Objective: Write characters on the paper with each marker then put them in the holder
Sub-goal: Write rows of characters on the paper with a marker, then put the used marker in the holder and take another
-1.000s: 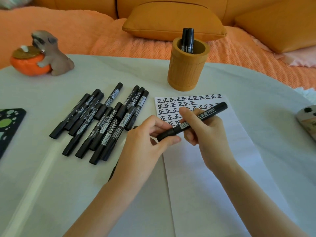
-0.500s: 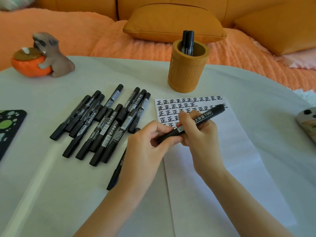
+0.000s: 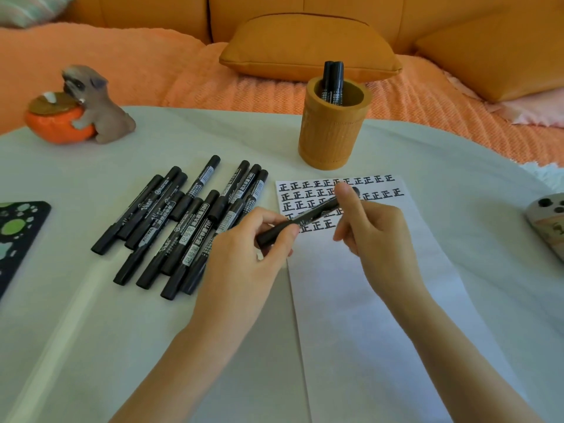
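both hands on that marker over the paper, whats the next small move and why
Probably pull the left hand away from the right hand to slip the cap off the marker. Each hand pinches one end, no bare tip shows, and it hangs over the paper by the unfinished bottom row of characters. I cannot tell for sure that the cap is on.

The holder [image 3: 332,141] is ribbed ochre, with black standing markers [image 3: 334,83] inside. Left of it lie black loose markers [image 3: 195,242] with white-printed labels on a pale grey tablecloth [image 3: 91,331]. In front of it, white paper [image 3: 381,315] shows rows of black characters [image 3: 375,195], and the held marker [image 3: 305,219] is black too.
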Available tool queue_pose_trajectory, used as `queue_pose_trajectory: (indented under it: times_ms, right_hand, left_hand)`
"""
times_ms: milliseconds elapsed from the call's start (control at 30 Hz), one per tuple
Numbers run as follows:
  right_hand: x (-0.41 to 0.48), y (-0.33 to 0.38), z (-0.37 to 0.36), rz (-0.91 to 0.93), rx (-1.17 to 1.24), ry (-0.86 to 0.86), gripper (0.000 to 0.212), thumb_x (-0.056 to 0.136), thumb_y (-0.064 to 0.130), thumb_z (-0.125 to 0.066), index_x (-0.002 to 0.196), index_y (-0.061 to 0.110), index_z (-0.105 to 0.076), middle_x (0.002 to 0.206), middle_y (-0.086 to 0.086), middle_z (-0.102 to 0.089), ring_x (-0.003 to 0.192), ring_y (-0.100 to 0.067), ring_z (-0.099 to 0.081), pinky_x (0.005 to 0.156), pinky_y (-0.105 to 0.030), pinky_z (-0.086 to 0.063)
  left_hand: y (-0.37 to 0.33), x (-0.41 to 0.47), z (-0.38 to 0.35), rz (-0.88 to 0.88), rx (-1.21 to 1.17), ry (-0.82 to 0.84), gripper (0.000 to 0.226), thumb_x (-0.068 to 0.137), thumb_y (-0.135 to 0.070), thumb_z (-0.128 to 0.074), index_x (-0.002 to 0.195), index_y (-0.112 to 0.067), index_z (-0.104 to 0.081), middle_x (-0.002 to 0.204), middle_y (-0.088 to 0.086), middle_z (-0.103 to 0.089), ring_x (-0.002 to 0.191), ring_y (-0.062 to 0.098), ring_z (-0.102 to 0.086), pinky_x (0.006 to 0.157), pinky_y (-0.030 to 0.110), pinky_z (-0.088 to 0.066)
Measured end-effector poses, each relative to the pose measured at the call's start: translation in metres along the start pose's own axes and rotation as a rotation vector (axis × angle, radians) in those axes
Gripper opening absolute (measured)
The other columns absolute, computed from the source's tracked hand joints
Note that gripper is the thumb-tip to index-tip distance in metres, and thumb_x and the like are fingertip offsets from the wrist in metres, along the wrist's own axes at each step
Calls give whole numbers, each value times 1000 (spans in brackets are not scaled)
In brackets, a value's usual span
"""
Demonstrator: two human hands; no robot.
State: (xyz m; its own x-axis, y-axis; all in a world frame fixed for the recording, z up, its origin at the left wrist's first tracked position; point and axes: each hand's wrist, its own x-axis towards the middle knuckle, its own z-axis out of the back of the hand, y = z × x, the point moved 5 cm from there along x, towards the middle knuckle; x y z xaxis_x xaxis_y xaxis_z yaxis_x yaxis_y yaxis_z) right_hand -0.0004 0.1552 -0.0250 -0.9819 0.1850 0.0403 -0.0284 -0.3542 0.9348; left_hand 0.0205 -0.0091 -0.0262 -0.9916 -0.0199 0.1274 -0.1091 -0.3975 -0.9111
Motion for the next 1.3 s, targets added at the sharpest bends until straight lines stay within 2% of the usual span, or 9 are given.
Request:
queue_pose_trajectory:
  times_ms: [100, 200, 300, 467, 700, 800, 967, 1100, 1300]
  right_hand:
    - [-5, 14, -1, 389, -88, 53, 11, 90, 23, -63, 83, 16, -63, 73, 12, -54, 60, -8, -45, 59, -12, -35]
    - [-12, 12, -14, 650, -301, 196, 24, 85, 15, -64, 109, 17, -64, 104, 5, -51, 72, -12, -49, 67, -18, -43]
    - [-15, 12, -20, 746, -415, 151, 20, 86, 22, -64, 104, 15, -65, 102, 4, -51, 67, -12, -47, 58, -37, -50]
    - [-2, 16, -9, 634, -250, 59, 12, 83, 11, -70, 95, 9, -68, 91, -1, -57, 65, -10, -50, 61, -19, -41]
    - [39, 39, 25, 409, 63, -187, 11, 88, 10, -65, 95, 17, -61, 88, -3, -66, 70, -23, -65, 59, -23, -46]
    - [63, 52, 26, 461, 108, -283, 23, 88, 13, -64, 109, 17, -55, 86, 2, -62, 74, -26, -65, 59, -28, -48]
    - [94, 74, 22, 607, 109, -435, 59, 89, 4, -59, 142, 8, -33, 82, -3, -57, 63, -8, -56, 61, -24, -49]
    - [111, 75, 23, 666, 53, -493, 58, 89, 1, -57, 142, 3, -33, 80, -3, -55, 65, 2, -52, 64, -11, -44]
    - [126, 75, 26, 658, 66, -568, 53, 89, 3, -57, 139, 6, -38, 78, 8, -53, 68, -4, -56, 65, -18, -49]
  left_hand:
    - [1, 1, 2, 9, 14, -6, 10, 86, -31, -62, 85, -22, -64, 63, -10, -66, 58, 2, -58, 54, 10, -39]
    - [0, 0, 1, 3, 30, 6, 18, 87, -36, -58, 78, -22, -62, 61, -9, -65, 52, 2, -53, 52, 9, -37]
    - [-2, -1, 0, 11, 15, 40, 29, 84, -48, -52, 73, -22, -61, 61, -8, -65, 51, 3, -51, 53, 13, -38]
    - [2, 2, 12, 124, -46, -2, 52, 85, -65, -38, 71, -23, -65, 65, -6, -66, 55, 5, -52, 59, 23, -43]
    - [12, 1, 36, 82, 506, -90, 12, 87, -34, -60, 83, -23, -62, 73, -12, -61, 65, 1, -56, 54, 21, -42]
    - [14, -5, 34, 135, 673, -30, 22, 85, -43, -60, 93, -22, -58, 90, -8, -61, 76, 10, -57, 59, 24, -41]
    - [6, -11, 29, 126, 803, 19, 33, 88, -38, -59, 114, -20, -50, 111, -3, -51, 96, 18, -57, 69, 23, -36]
    - [10, -10, 25, 140, 850, 54, 32, 90, -33, -57, 118, -22, -47, 115, -4, -52, 102, 16, -56, 75, 24, -41]
    - [11, -8, 23, 151, 833, 67, 26, 92, -31, -54, 116, -26, -49, 116, -10, -55, 101, 11, -57, 76, 24, -44]
